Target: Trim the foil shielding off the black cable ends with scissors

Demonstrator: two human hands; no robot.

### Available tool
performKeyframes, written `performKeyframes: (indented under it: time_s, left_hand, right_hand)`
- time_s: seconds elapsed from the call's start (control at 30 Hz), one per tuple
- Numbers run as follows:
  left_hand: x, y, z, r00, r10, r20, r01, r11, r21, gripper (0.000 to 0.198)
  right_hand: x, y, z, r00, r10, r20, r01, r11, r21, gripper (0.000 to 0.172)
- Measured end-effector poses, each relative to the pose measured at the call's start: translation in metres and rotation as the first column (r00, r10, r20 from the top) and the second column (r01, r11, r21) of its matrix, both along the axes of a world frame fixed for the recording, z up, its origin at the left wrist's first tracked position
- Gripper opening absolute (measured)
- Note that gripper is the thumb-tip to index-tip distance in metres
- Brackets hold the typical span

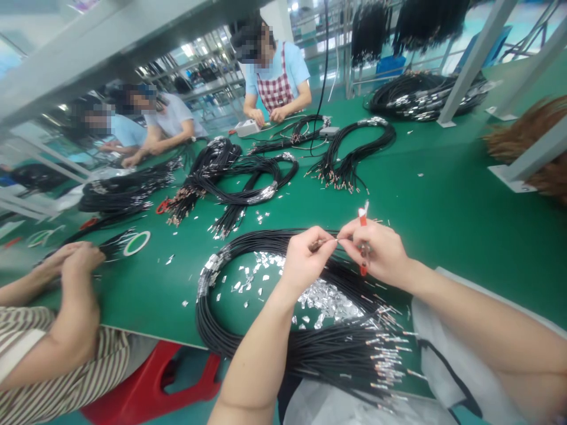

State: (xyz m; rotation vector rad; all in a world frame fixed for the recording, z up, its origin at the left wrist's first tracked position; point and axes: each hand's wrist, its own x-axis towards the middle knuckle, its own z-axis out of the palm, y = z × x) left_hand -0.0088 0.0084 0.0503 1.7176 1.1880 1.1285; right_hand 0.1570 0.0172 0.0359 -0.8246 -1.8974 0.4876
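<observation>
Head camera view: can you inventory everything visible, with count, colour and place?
table: one, green, across the middle
near cable bundle: one, black with silver wrap, looped at front
other cable bundles: several, black, farther back and left
foil scraps: many, silver, mostly inside the near loop
ring: one, white and green, left
red tool: one, red and white, centre right
thin wire: one, colour unclear, centre
stool: one, red, lower left
posts: several, grey, right
co-workers: four, three opposite, one left
left hand: one, bare, fingers pinching thin wire
right hand: one, bare, fingers around red tool
</observation>
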Motion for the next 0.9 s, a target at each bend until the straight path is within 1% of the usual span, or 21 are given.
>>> performKeyframes:
  time_s: [0.07, 0.1, 0.13, 0.17, 0.2, 0.23, 0.27, 0.3, 0.33, 0.4, 0.47, 0.5, 0.57, 0.63, 0.7, 0.77, 0.83, 0.9]
  left_hand:
    - [0.001, -0.002, 0.001, 0.991, -0.115, -0.071, 0.114, 0.993, -0.007, 0.014]
    - [0.001, -0.002, 0.001, 0.981, -0.181, -0.076, 0.180, 0.983, -0.026, 0.013]
    - [0.001, -0.003, 0.001, 0.973, -0.226, -0.048, 0.224, 0.974, -0.047, 0.012]
    - [0.001, -0.002, 0.001, 0.972, -0.233, 0.013, 0.233, 0.971, -0.061, 0.011]
    - [0.001, -0.001, 0.000, 0.976, -0.194, 0.100, 0.201, 0.977, -0.065, 0.010]
    - [0.000, 0.001, -0.001, 0.971, -0.123, 0.205, 0.140, 0.988, -0.068, 0.010]
    - [0.000, 0.003, -0.002, 0.948, -0.043, 0.316, 0.072, 0.994, -0.082, 0.009]
    - [-0.001, 0.006, -0.003, 0.908, 0.026, 0.418, 0.022, 0.994, -0.111, 0.009]
    - [-0.001, 0.008, -0.004, 0.862, 0.073, 0.502, 0.002, 0.989, -0.148, 0.010]
    - [0.000, 0.011, -0.006, 0.787, 0.114, 0.606, 0.032, 0.974, -0.224, 0.013]
    - [0.003, 0.011, -0.007, 0.756, 0.113, 0.645, 0.079, 0.962, -0.261, 0.014]
    - [0.006, 0.011, -0.008, 0.752, 0.105, 0.651, 0.095, 0.959, -0.265, 0.014]
    - [0.010, 0.008, -0.009, 0.756, 0.077, 0.649, 0.126, 0.957, -0.261, 0.012]
    - [0.013, 0.006, -0.010, 0.776, 0.041, 0.629, 0.142, 0.961, -0.239, 0.010]
    - [0.015, 0.005, -0.011, 0.804, 0.018, 0.594, 0.134, 0.968, -0.211, 0.010]
    - [0.014, 0.005, -0.011, 0.830, 0.022, 0.557, 0.108, 0.974, -0.199, 0.011]
    - [0.012, 0.006, -0.012, 0.845, 0.051, 0.532, 0.067, 0.977, -0.201, 0.014]
    - [0.011, 0.006, -0.012, 0.855, 0.097, 0.510, 0.004, 0.981, -0.192, 0.018]
  right_hand:
    - [-0.001, 0.001, 0.006, 0.989, -0.041, -0.141, 0.015, 0.983, -0.182, 0.023]
    - [-0.001, 0.003, 0.008, 0.973, -0.066, -0.221, -0.002, 0.955, -0.296, 0.027]
    - [-0.002, 0.004, 0.009, 0.953, -0.090, -0.290, -0.037, 0.915, -0.402, 0.030]
    - [-0.003, 0.006, 0.008, 0.932, -0.104, -0.347, -0.086, 0.868, -0.489, 0.033]
    - [-0.006, 0.007, 0.007, 0.915, -0.106, -0.388, -0.140, 0.820, -0.556, 0.034]
    - [-0.008, 0.007, 0.004, 0.902, -0.102, -0.420, -0.194, 0.773, -0.604, 0.034]
    - [-0.012, 0.006, 0.002, 0.890, -0.089, -0.447, -0.243, 0.736, -0.632, 0.033]
    - [-0.016, 0.005, -0.001, 0.881, -0.066, -0.469, -0.287, 0.714, -0.639, 0.032]
    - [-0.020, 0.003, -0.003, 0.875, -0.033, -0.483, -0.317, 0.715, -0.624, 0.031]
    - [-0.027, -0.003, -0.006, 0.870, 0.024, -0.492, -0.344, 0.744, -0.572, 0.029]
    - [-0.031, -0.007, -0.006, 0.872, 0.030, -0.489, -0.334, 0.765, -0.550, 0.029]
    - [-0.032, -0.008, -0.005, 0.873, 0.016, -0.487, -0.326, 0.763, -0.559, 0.030]
    - [-0.032, -0.009, -0.003, 0.875, -0.030, -0.484, -0.298, 0.755, -0.585, 0.032]
    - [-0.032, -0.008, -0.002, 0.864, -0.068, -0.499, -0.277, 0.765, -0.582, 0.034]
    - [-0.031, -0.007, -0.001, 0.845, -0.079, -0.529, -0.280, 0.776, -0.565, 0.035]
    - [-0.030, -0.006, -0.001, 0.836, -0.054, -0.546, -0.317, 0.764, -0.562, 0.035]
    - [-0.029, -0.006, -0.001, 0.841, -0.024, -0.541, -0.346, 0.745, -0.571, 0.035]
    - [-0.028, -0.006, -0.001, 0.853, -0.017, -0.521, -0.338, 0.743, -0.578, 0.037]
